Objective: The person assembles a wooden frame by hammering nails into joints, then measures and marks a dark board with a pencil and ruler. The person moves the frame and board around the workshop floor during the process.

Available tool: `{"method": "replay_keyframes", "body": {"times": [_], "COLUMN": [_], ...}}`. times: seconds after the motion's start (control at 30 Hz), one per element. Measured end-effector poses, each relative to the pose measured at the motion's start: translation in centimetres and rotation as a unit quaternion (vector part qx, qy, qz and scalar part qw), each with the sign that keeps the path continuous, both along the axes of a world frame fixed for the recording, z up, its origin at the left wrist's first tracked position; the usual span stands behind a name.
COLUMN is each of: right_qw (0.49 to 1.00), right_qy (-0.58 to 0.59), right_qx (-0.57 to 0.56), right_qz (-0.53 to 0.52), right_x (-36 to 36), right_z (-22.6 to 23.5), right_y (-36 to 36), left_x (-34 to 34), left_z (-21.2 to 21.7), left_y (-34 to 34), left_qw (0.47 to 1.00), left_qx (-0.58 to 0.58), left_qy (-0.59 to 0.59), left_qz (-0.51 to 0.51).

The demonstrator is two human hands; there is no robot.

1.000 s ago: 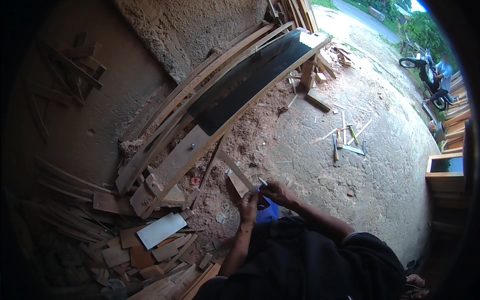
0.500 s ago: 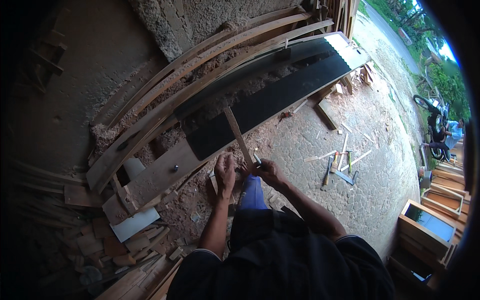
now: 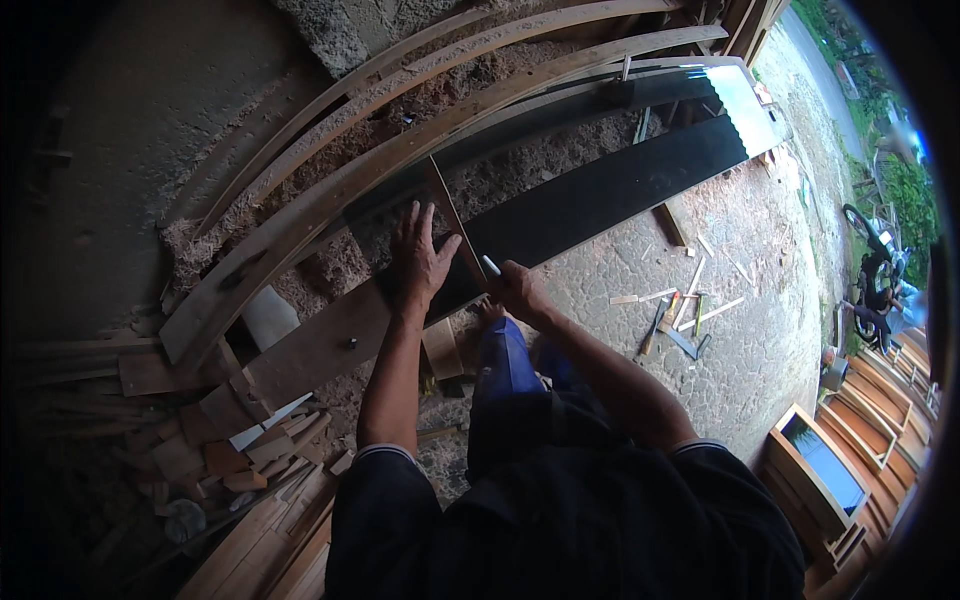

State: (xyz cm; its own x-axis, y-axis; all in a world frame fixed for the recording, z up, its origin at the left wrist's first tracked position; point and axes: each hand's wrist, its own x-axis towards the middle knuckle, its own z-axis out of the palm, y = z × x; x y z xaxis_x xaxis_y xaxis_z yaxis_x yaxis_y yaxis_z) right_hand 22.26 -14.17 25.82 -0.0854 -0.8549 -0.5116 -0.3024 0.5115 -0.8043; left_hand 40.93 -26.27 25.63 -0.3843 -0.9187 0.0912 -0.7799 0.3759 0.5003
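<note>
A thin, flat wooden strip lies across a long black sheet that has a wavy far-right edge. My right hand is closed at the strip's near end, and a white pen-like stick juts out of its fingers. My left hand is spread flat, palm down, over the black sheet just left of the strip, thumb close to the strip's edge. Whether the palm presses on the sheet is unclear. The sheet covers part of a long wooden bench.
Long curved boards run behind the bench among wood shavings. Hand tools and thin sticks lie on the floor at right. Offcuts are heaped at lower left. A wooden frame with glass stands at right, and a motorbike beyond.
Both hands have moved forward over the bench. The strip now lies farther across the black sheet, and my left hand has opened from a loose curl. The view has shifted slightly.
</note>
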Motion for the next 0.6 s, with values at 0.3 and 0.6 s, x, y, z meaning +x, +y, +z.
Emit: {"method": "replay_keyframes", "body": {"times": [0.3, 0.6], "right_qw": [0.964, 0.949], "right_qy": [0.21, 0.207], "right_qx": [-0.095, -0.107], "right_qz": [0.13, 0.214], "right_x": [0.2, 0.5], "right_z": [0.9, 1.0], "right_y": [-0.7, -1.2], "left_x": [0.5, -0.4], "left_z": [-1.8, -1.7], "left_y": [-5.6, -11.3], "left_qw": [0.999, 0.997], "left_qx": [-0.023, -0.004], "left_qy": [-0.021, -0.071], "left_qz": [0.007, -0.037]}}
